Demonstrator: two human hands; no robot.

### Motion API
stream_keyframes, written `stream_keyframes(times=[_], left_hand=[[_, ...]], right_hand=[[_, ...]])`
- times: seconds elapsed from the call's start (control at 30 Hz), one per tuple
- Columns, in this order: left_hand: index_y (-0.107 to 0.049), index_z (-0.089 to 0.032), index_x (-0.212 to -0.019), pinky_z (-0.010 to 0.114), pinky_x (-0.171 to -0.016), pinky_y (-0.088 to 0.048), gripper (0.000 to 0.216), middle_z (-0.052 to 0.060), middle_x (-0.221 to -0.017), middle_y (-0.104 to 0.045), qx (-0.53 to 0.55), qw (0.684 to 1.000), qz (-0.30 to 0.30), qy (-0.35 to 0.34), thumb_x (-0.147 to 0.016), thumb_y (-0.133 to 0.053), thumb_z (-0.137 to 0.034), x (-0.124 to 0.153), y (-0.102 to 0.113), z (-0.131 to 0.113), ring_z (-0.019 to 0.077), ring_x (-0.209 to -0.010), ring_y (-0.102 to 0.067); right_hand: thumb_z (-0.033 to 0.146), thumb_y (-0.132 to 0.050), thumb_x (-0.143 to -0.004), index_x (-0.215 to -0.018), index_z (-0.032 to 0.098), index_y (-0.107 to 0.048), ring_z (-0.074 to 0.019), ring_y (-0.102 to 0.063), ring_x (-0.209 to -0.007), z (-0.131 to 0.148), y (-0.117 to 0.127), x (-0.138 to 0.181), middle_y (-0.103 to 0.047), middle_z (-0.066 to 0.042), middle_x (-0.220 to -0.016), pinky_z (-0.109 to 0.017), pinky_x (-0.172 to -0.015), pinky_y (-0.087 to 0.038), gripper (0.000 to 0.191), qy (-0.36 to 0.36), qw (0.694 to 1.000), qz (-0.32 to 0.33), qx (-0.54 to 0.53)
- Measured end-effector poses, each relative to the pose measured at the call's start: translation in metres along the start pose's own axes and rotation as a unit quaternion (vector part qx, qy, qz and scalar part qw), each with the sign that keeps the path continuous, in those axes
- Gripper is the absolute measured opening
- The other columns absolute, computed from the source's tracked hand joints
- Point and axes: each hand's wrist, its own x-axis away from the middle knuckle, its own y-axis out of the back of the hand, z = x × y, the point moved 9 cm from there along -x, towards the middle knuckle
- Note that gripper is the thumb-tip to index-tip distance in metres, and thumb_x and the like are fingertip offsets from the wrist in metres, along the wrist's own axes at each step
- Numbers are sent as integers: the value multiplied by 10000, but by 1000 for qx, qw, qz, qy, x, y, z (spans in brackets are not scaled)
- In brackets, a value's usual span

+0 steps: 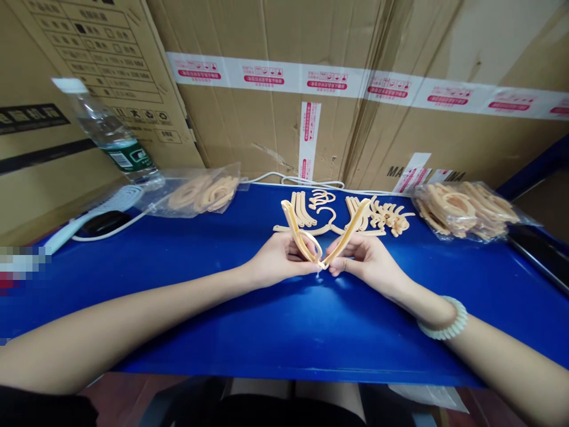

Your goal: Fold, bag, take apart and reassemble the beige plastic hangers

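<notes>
Over the blue table (284,332), my left hand (276,259) pinches one beige plastic hanger arm (291,220), with a curved hook folded beside it. My right hand (373,265) grips a second hanger arm (349,235). The two arms meet at their lower ends between my fingertips and spread upward in a V; whether they are joined there I cannot tell. Just behind lies a hanger (328,218) with its hook up. Around it rest loose arms (302,209), hooks (320,198), more arms (357,212) and a pile of small beige pieces (393,216).
Clear bags of beige parts lie at left (207,193) and right (466,207). A water bottle (122,145), a pale hairbrush (118,198), a black rounded object (106,223) and a white cable (288,179) are farther back. Cardboard (267,130) walls the rear; a dark flat object (540,252) sits right.
</notes>
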Motion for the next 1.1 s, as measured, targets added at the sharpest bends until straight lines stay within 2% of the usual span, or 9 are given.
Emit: stream_keyframes(times=[0.27,0.63,0.73,0.83,0.9,0.97,1.1], left_hand=[[-599,-151,-756,280,-684,-594,312,2,-728,-692,-18,999,-38,-2,-635,-879,-214,-1,7,1,170,-691,-716],[-639,-141,-756,289,-676,-584,303,23,-715,-715,6,999,-31,29,-634,-896,-244,-1,2,3,166,-664,-701],[-655,-133,-774,283,-684,-588,299,21,-714,-710,47,996,-49,50,-639,-903,-231,-1,9,4,155,-659,-696],[-661,-129,-806,267,-694,-591,318,22,-748,-714,122,986,-100,60,-630,-915,-205,-2,27,4,144,-681,-693],[-669,-125,-817,248,-718,-593,296,27,-782,-717,165,975,-135,63,-642,-904,-172,-4,41,6,133,-714,-693],[-684,-120,-822,228,-747,-594,243,30,-798,-715,193,966,-160,65,-673,-874,-141,-6,52,7,122,-743,-691],[-698,-132,-809,220,-806,-589,185,24,-802,-711,204,958,-196,44,-689,-836,-100,-11,73,4,122,-804,-692]], right_hand=[[345,-898,-695,-846,174,-692,-142,-703,-605,4,-1,1,-752,-26,-746,-269,-605,-619,307,7,999,-10,29],[347,-909,-668,-806,182,-683,-139,-658,-569,3,0,2,-704,-7,-701,-278,-554,-596,312,0,997,-51,51],[351,-915,-660,-797,188,-679,-129,-655,-598,11,13,1,-684,9,-728,-255,-567,-592,318,-5,998,-52,26],[375,-914,-668,-772,194,-676,-127,-651,-609,30,40,-1,-677,12,-737,-251,-588,-580,317,16,998,-62,23],[407,-909,-676,-786,189,-705,-149,-659,-633,45,54,-1,-706,-16,-759,-279,-622,-574,318,45,993,-54,98],[455,-877,-718,-840,185,-743,-200,-689,-714,59,61,-1,-744,-57,-815,-317,-675,-569,325,75,975,-36,206],[479,-754,-840,-907,209,-770,-256,-700,-842,76,64,2,-774,-82,-905,-359,-750,-536,279,134,900,-6,415]])
